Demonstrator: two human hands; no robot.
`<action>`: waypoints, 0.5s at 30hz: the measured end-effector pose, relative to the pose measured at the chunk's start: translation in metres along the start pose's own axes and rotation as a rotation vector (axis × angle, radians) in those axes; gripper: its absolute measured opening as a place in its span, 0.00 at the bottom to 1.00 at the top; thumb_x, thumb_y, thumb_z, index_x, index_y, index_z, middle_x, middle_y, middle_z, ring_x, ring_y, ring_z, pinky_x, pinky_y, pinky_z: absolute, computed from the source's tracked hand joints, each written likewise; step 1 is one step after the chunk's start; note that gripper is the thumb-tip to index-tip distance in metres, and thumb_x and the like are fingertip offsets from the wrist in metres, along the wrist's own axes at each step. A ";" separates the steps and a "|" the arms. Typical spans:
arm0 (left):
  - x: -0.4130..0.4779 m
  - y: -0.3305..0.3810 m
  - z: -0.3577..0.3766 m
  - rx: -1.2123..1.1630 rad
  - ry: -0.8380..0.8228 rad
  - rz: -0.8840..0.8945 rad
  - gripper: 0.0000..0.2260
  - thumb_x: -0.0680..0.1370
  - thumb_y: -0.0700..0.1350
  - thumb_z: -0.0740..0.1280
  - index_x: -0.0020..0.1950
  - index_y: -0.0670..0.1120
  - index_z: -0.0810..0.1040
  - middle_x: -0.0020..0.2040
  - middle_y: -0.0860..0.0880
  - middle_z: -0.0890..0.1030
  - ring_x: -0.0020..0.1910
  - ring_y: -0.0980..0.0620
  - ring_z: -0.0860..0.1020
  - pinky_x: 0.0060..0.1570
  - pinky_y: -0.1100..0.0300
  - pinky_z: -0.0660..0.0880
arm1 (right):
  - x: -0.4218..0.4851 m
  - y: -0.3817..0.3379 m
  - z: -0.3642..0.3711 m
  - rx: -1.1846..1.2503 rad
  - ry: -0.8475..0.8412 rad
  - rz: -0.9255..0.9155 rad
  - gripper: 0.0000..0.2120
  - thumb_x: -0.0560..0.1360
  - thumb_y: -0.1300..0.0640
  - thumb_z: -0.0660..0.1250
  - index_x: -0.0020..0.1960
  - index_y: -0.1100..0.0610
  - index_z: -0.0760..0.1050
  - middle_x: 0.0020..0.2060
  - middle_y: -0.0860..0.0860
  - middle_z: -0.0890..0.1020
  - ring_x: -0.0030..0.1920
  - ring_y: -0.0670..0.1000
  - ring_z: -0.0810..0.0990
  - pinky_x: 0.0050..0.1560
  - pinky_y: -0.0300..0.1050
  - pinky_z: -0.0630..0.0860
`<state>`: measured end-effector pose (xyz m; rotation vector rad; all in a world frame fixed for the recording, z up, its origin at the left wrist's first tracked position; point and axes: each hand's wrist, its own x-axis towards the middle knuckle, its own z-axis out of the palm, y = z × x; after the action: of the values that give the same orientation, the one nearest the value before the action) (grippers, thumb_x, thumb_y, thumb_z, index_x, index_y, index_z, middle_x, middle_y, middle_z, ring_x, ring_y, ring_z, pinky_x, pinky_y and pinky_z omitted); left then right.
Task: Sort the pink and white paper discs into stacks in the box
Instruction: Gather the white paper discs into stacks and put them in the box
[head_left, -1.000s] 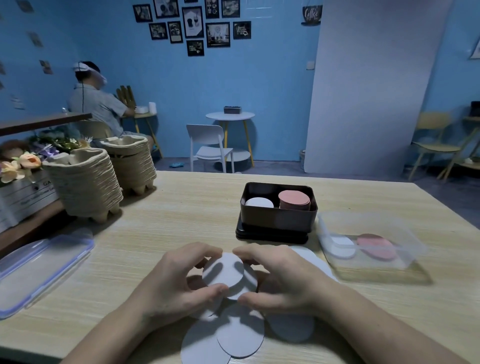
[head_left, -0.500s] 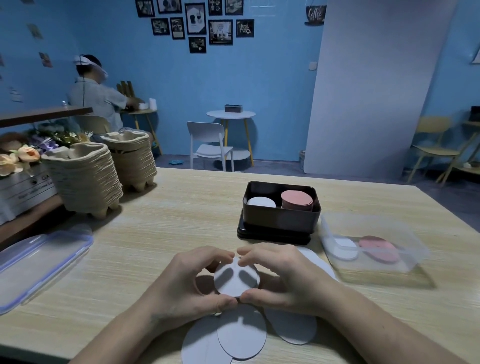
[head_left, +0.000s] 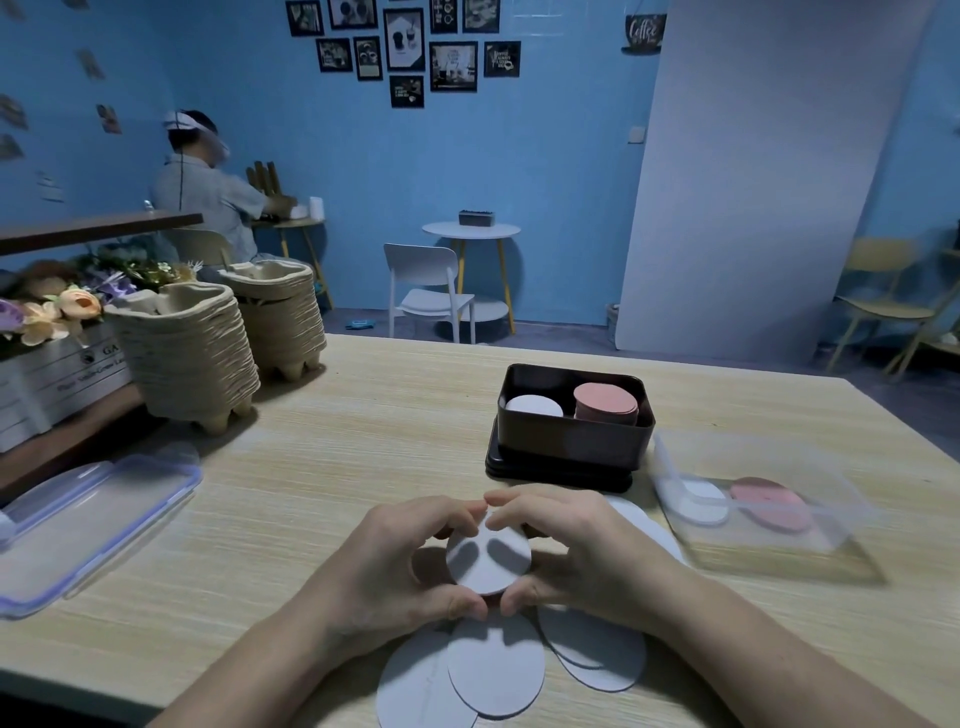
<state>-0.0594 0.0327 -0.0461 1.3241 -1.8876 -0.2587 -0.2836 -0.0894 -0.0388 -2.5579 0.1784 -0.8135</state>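
Squared since the earlier frame, white discs (head_left: 488, 564) sit pinched by the rim between left hand (head_left: 384, 566) and right hand (head_left: 582, 551); light, flimsy, slippery.

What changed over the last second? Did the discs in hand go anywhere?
The held white discs, fanned apart a second ago, are squared into one aligned stack between the left hand and right hand, which still grip them. Nothing was let go. The loose white discs on the table and the white stack and pink stack in the box stayed put.
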 end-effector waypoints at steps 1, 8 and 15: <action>0.000 0.000 0.000 0.009 -0.005 -0.003 0.22 0.67 0.57 0.84 0.54 0.53 0.79 0.60 0.60 0.84 0.68 0.62 0.78 0.58 0.60 0.79 | 0.000 0.000 0.000 0.009 0.005 -0.001 0.25 0.69 0.44 0.82 0.60 0.54 0.78 0.64 0.52 0.83 0.65 0.46 0.81 0.60 0.42 0.80; -0.003 0.001 -0.002 0.040 -0.010 0.004 0.22 0.69 0.56 0.83 0.57 0.54 0.79 0.59 0.60 0.84 0.65 0.61 0.80 0.58 0.68 0.76 | -0.002 -0.004 -0.005 -0.002 -0.066 0.064 0.18 0.73 0.43 0.79 0.56 0.52 0.81 0.65 0.49 0.81 0.63 0.43 0.80 0.56 0.44 0.80; -0.007 0.006 -0.010 0.077 0.026 -0.001 0.15 0.73 0.51 0.78 0.57 0.50 0.82 0.51 0.61 0.84 0.52 0.59 0.83 0.53 0.64 0.78 | -0.004 -0.005 -0.008 -0.061 -0.108 0.118 0.16 0.73 0.42 0.78 0.53 0.52 0.82 0.65 0.48 0.81 0.60 0.41 0.80 0.54 0.27 0.72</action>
<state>-0.0555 0.0441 -0.0392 1.3733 -1.8915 -0.1705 -0.2912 -0.0867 -0.0327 -2.6118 0.3207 -0.6333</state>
